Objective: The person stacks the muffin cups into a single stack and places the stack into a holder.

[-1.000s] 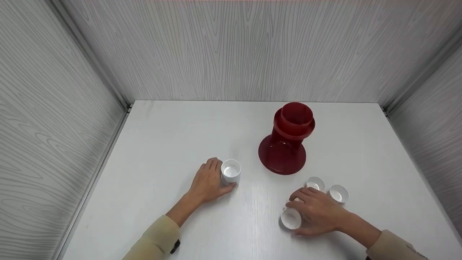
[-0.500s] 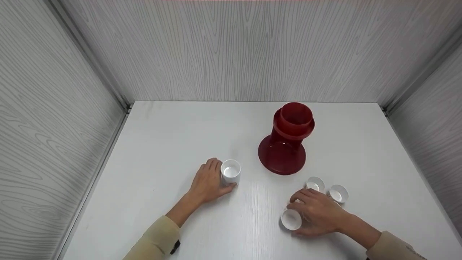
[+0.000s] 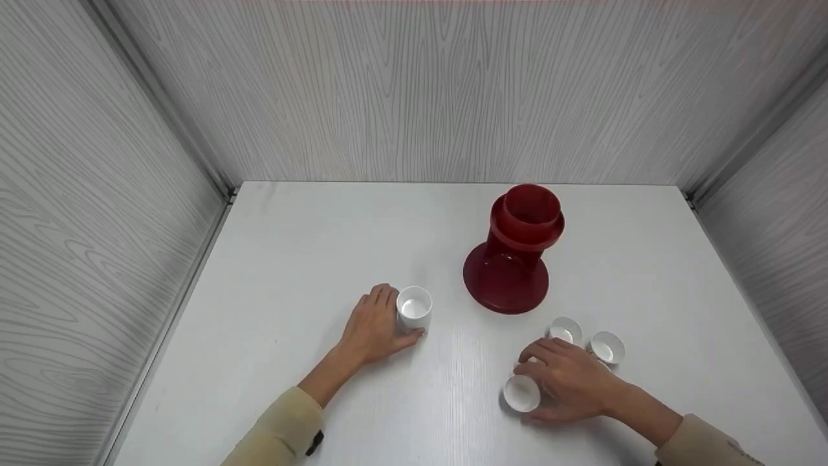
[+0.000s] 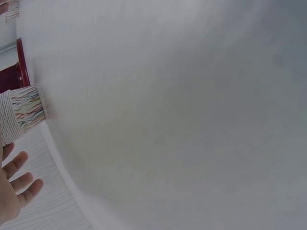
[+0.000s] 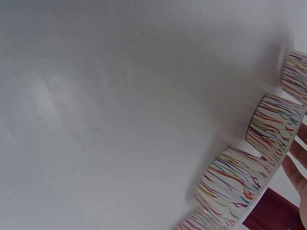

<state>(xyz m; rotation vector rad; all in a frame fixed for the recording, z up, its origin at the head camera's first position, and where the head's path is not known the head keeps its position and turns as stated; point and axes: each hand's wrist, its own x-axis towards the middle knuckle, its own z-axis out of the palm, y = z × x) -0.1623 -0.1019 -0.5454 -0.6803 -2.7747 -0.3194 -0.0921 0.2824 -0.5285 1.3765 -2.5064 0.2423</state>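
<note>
My left hand [image 3: 374, 330] curls its thumb and fingers round a stack of white paper cups [image 3: 414, 307], standing upright mouth-up. In the left wrist view, stacked rims and coloured squiggles show on these paper cups [image 4: 28, 109]. Over to the right, my right hand [image 3: 572, 382] grips a white paper cup [image 3: 521, 393] at its near left side. Two more cups show beyond that hand, a paper cup [image 3: 565, 330] and another paper cup [image 3: 607, 348]. The hand partly covers the group. Several squiggle-patterned cups [image 5: 230, 184] stand close together in the right wrist view.
A dark red plastic stand [image 3: 506, 285] with a round base and an open cylindrical top stands behind the cups, right of centre. The white tabletop [image 3: 323, 226] is bounded by a grey wood-grain back panel [image 3: 414, 90] and similar side panels.
My right hand has shifted very slightly toward the near edge. The left hand, the cups and the red stand look the same.
</note>
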